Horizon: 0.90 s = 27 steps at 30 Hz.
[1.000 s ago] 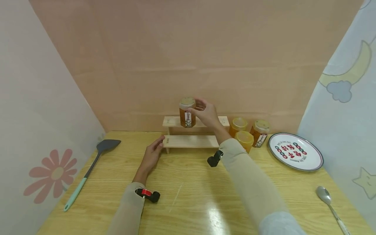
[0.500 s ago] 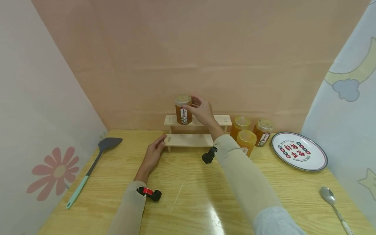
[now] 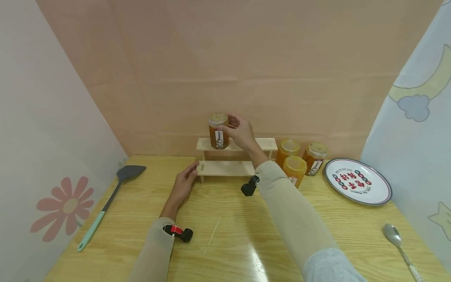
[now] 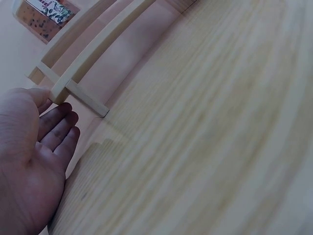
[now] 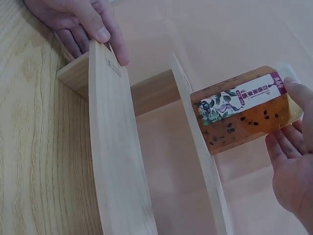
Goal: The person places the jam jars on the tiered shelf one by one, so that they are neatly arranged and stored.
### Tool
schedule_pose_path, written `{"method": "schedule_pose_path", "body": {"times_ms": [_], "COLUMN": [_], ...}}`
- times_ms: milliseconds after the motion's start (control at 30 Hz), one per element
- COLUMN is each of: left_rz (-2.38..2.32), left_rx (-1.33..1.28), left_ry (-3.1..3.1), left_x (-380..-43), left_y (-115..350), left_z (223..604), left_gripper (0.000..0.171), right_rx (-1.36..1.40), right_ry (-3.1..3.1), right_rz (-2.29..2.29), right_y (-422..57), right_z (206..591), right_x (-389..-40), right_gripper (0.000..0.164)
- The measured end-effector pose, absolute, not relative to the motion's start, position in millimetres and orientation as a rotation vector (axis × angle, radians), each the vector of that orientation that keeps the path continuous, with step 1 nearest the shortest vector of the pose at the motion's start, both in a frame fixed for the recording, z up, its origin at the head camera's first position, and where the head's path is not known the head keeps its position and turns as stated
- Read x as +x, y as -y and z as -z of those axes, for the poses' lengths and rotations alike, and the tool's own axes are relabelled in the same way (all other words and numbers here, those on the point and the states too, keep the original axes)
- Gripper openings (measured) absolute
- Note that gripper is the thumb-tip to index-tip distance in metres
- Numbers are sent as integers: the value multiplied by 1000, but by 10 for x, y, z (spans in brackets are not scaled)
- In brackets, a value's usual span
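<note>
My right hand (image 3: 244, 134) holds an octagonal jar of orange fruit jam (image 3: 213, 138) by its upper part, thumb in front and fingers behind. Dark seeds and a white label show on the jar in the right wrist view, its base right at the upper board. The jar stands upright toward the left end of a two-step wooden shelf (image 3: 225, 168). At the lower step's left end, my left hand (image 3: 182, 185) pinches the board between thumb and index finger. Its other fingers extend below the board in the left wrist view.
Two yellow-lidded jars (image 3: 295, 166) and a darker labelled jar (image 3: 314, 158) stand right of the shelf. Beyond them lies an oval plate (image 3: 377, 196), with a metal spoon (image 3: 392, 235) nearer. A spatula (image 3: 112, 197) lies at the left; a wall (image 3: 225, 58) rises behind the shelf.
My right hand has carried the jar left and back along the upper step, then it has barely moved. My left hand has stayed at the shelf's end. The head view has shifted slightly.
</note>
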<state>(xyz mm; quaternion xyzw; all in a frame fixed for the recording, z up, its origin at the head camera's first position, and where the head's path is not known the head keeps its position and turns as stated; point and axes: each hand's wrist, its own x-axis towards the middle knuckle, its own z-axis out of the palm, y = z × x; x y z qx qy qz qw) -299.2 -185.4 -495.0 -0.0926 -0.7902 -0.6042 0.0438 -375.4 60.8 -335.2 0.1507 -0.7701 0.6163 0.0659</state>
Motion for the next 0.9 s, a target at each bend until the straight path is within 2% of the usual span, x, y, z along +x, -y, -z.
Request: {"method": "schedule_pose_path", "body": {"times_ms": [400,900], "left_rz": [1896,1829], "left_rx": [-284,-268], "left_ry": [2405,2437], "left_x": [-3006,-3030], "left_y": [1847,1890], "left_z": [4962,4974], "left_gripper": [47,45], "right_rx": [506,572], "right_ry": [2434,2522], "right_rz": [-1847,-1676], "right_y": [-800,-1480], "right_z": [3189,3069], "right_x": [-3655,-3446], "right_gripper": [72,64]}}
